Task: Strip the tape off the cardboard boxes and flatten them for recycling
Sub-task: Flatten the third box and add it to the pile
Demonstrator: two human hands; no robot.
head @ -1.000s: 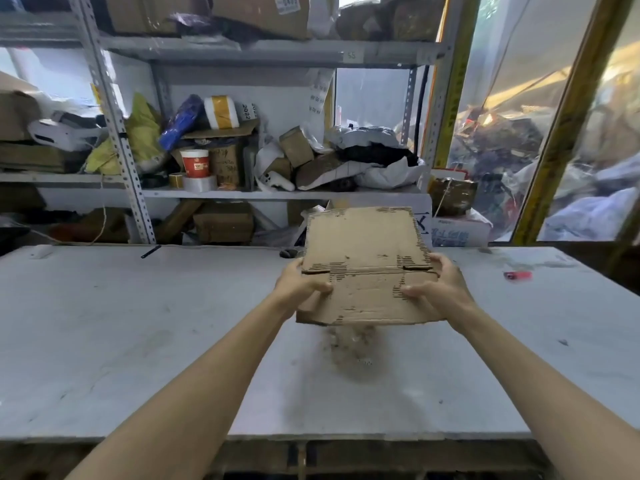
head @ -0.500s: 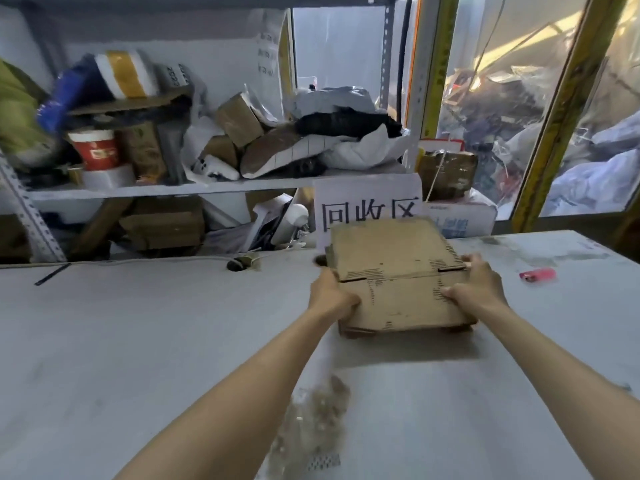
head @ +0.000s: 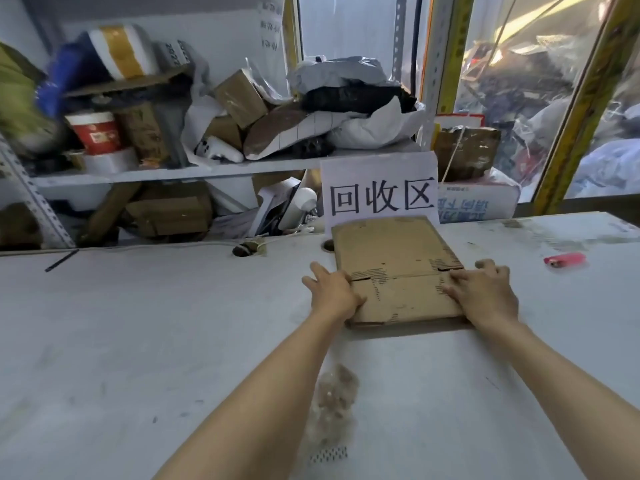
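Note:
A flattened brown cardboard box lies on the white table at its far edge, just below a paper sign with three characters. My left hand rests at the box's left edge with fingers spread. My right hand lies flat on the box's right part, fingers straight. A crumpled wad of stripped clear tape sits on the table nearer to me, between my forearms.
A pink lighter lies on the table to the right. Two cable holes pierce the far table edge. Behind stand metal shelves crowded with boxes, bags, tape rolls and a red cup.
The box, held in the air in both hands a second ago, has been carried forward and laid flat on the table by the sign. Both hands have loosened from gripping to resting on it.

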